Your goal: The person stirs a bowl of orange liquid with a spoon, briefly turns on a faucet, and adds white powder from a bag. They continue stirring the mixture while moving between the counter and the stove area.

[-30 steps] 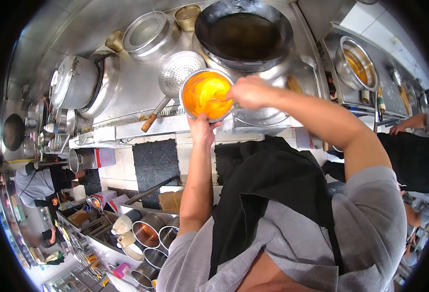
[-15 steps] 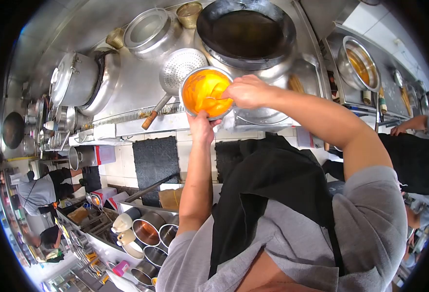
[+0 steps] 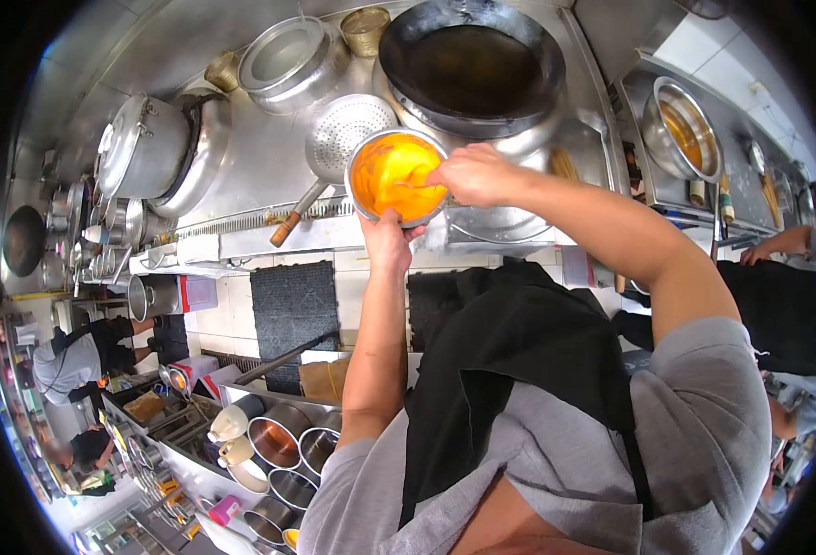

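Observation:
A round metal bowl (image 3: 357,199) holds a thick, bright orange-yellow mixture (image 3: 391,180), with smears up its inner wall. My left hand (image 3: 389,242) grips the bowl from the near side, its thumb on the rim. Over the bowl's right edge, my right hand (image 3: 475,176) is closed, fingertips at the mixture; whatever it grasps is hidden. Just left of the bowl lies a perforated strainer (image 3: 345,134) with a wooden-tipped handle (image 3: 286,228). Behind the bowl sits a large black wok (image 3: 468,69) with dark liquid in it.
A lidded pot (image 3: 144,148) and a metal pot (image 3: 288,60) stand on the steel counter. At right is a basin (image 3: 681,129) with orange liquid. A co-worker's hand (image 3: 757,252) shows at far right. Several open pots (image 3: 274,442) sit behind me at lower left.
The right hand has shifted slightly at the bowl, and the mixture's surface has changed shape. The left hand keeps hold of the bowl. The whole view has moved a little.

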`<move>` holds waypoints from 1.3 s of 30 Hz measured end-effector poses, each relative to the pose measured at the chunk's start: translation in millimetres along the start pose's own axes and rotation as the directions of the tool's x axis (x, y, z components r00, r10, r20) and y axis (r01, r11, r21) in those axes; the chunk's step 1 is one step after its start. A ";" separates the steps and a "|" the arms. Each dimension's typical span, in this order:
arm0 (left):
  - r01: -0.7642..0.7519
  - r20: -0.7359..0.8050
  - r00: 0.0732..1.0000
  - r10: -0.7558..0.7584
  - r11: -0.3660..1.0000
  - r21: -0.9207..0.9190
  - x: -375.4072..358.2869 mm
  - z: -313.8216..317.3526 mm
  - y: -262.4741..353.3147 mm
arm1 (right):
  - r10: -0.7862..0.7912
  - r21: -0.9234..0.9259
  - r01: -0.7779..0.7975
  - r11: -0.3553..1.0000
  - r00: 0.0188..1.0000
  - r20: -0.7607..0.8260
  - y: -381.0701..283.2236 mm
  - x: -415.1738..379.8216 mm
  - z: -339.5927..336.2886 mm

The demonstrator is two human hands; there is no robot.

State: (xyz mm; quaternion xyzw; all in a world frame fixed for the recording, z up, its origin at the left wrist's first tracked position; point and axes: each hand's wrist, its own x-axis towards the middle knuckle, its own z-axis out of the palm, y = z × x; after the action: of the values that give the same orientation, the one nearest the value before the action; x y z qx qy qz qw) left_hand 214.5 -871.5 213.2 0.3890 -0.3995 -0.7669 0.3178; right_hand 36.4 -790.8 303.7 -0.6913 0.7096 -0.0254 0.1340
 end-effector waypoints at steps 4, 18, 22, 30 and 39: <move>0.058 0.034 0.998 -0.061 0.994 0.090 3.3 -10.9 4.9 | 0.060 -0.027 -0.059 0.998 0.998 0.017 19.6 5.4 -32.8; 0.061 0.064 0.995 -0.070 0.990 0.129 -2.6 -11.3 15.5 | 0.083 -0.062 -0.088 0.994 0.994 -0.073 14.0 -9.5 -15.0; 0.070 0.045 0.996 -0.078 0.986 0.153 -0.2 -12.4 16.4 | -0.036 0.011 0.036 0.999 0.999 0.008 18.8 -11.1 -8.1; 0.105 0.091 0.989 -0.120 0.982 0.160 4.1 -14.3 16.2 | -0.021 -0.272 -0.029 0.962 0.983 -0.181 30.5 -3.4 -13.4; 0.103 0.040 0.993 -0.107 0.990 0.094 -1.0 -19.0 -18.0 | 0.125 0.139 -0.139 0.981 0.987 0.103 -5.1 -38.0 44.3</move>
State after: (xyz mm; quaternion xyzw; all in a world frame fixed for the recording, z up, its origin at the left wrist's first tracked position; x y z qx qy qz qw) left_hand 227.9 -869.0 190.9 0.4065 -0.4202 -0.7718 0.2500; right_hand 51.6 -746.9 268.0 -0.6314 0.7432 -0.0358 0.2185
